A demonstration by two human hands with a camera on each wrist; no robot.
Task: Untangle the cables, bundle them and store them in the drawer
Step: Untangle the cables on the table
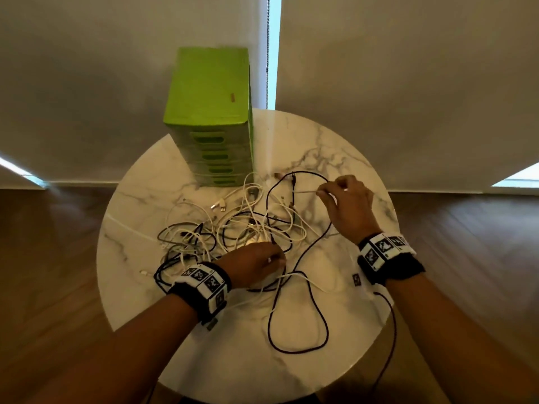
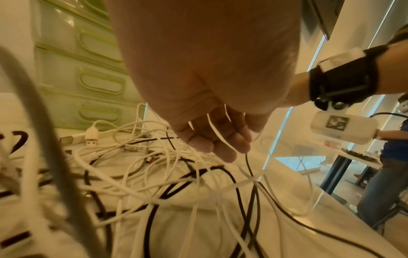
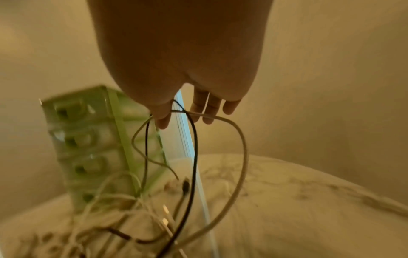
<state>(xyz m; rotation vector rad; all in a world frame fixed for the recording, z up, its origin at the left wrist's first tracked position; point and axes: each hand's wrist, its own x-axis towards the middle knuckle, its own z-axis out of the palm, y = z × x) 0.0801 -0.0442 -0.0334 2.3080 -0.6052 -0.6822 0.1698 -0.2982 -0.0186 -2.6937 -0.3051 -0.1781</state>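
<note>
A tangle of white and black cables [image 1: 233, 228] lies mid-table in front of the green drawer unit [image 1: 210, 112], whose drawers are all closed. My left hand [image 1: 259, 265] sits at the tangle's near edge. Its curled fingers [image 2: 218, 139] hold a thin white cable [image 2: 213, 126]. My right hand [image 1: 329, 191] is raised at the right and pinches a white cable [image 1: 303, 192] together with a long black cable [image 1: 318, 316]. In the right wrist view both strands [image 3: 220, 120] hang from the right hand's fingertips [image 3: 163, 120] down to the table.
The round marble table [image 1: 335, 147] stands on a wooden floor before closed blinds. A small tag [image 1: 356, 279] lies near my right wrist, and a dark lead [image 1: 390, 330] drops over the table edge. Another person [image 2: 386, 174] stands beyond, to the right.
</note>
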